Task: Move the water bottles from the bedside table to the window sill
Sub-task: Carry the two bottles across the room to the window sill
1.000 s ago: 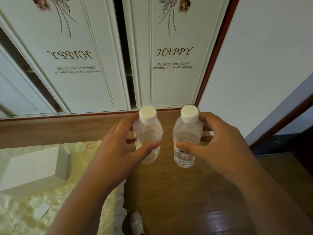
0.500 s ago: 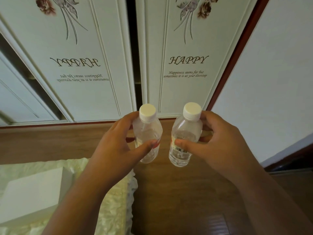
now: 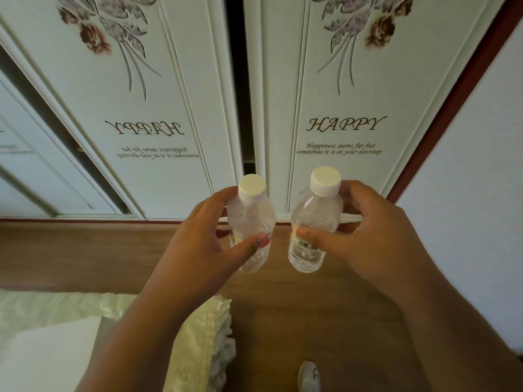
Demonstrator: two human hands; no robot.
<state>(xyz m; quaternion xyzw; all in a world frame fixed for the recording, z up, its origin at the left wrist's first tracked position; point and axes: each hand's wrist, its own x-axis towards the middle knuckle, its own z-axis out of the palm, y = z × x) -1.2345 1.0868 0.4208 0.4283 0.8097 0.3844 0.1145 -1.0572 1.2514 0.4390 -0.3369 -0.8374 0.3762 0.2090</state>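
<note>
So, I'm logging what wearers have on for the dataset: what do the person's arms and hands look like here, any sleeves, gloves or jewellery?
Both forearms are bare, with no sleeves in view. Left hand and right hand wear no gloves, rings or watch. The left thumbnail carries red polish.

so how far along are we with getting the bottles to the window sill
Done: both bottles are picked up. In hand: the left hand grips the left bottle and the right hand grips the right bottle, both capped and carried upright over the wooden floor, facing the wardrobe doors. Left: no window sill is in view, so both still need setting down.
</note>
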